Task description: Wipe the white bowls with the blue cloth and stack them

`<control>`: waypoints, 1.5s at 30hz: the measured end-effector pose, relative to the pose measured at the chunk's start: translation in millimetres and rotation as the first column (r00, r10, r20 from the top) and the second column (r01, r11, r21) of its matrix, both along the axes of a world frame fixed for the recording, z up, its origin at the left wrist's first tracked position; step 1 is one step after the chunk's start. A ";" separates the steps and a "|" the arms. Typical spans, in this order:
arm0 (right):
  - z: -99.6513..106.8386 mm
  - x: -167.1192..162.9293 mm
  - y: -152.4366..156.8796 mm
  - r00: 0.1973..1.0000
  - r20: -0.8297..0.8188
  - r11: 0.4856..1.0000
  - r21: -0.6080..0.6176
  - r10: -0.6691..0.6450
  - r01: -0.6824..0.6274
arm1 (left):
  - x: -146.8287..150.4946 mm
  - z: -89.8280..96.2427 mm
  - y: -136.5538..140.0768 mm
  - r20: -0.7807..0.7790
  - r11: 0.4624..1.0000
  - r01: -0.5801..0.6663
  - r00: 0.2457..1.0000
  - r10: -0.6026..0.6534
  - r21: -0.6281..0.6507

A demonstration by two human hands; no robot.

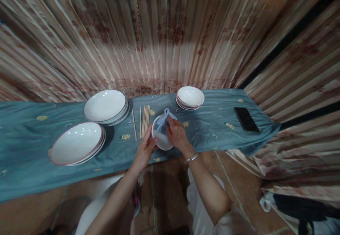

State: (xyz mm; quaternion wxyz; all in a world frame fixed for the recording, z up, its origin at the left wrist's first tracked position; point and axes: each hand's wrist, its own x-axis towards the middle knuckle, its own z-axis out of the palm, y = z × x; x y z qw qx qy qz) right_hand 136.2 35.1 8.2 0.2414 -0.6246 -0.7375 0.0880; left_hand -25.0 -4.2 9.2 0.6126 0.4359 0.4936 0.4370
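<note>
1. So the left hand [145,149] has a solid grip on a white bowl [165,142], fingers around its left side and thumb by the near rim.
2. Right hand [177,133] is closed on a light blue cloth [162,121], bunched up at the inside of that bowl and poking past the far rim. There's a silvery bracelet [191,158] on that wrist.
3. The bowl sits right in front of the person, over the near part of a teal tablecloth [215,113] with little yellow motifs. Can't tell if it's touching the cloth underneath or held just above it.
4. Just left of the bowl: wooden chopsticks [144,123], most bunched side by side, with one lying a bit apart on the left.
5. Behind and to the right, a small stack of white bowls [190,96].
6. Over on the left, two stacks of dishes: dark-rimmed plates [105,104] at the back, red-rimmed plates [77,143] nearer.
7. Black smartphone [245,119] lies flat near the right end, pleated curtain [164,33] behind everything.
</note>
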 end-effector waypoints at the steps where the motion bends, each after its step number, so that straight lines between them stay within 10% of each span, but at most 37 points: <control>1: -0.2 0.9 -0.9 0.999 0.031 1.000 -0.007 -0.010 0.010 | 0.0 0.3 0.1 0.004 1.000 0.003 1.000 -0.003 0.001; 33: -20.2 16.8 -33.8 0.961 0.277 0.998 0.049 0.019 -0.033 | 2.4 2.1 -0.8 0.066 0.999 -0.034 0.997 0.034 -0.008; 45: -7.4 23.6 -53.1 0.972 -0.054 0.969 -0.088 0.227 -0.231 | 1.2 1.9 -0.9 0.100 0.998 -0.054 0.994 0.053 0.011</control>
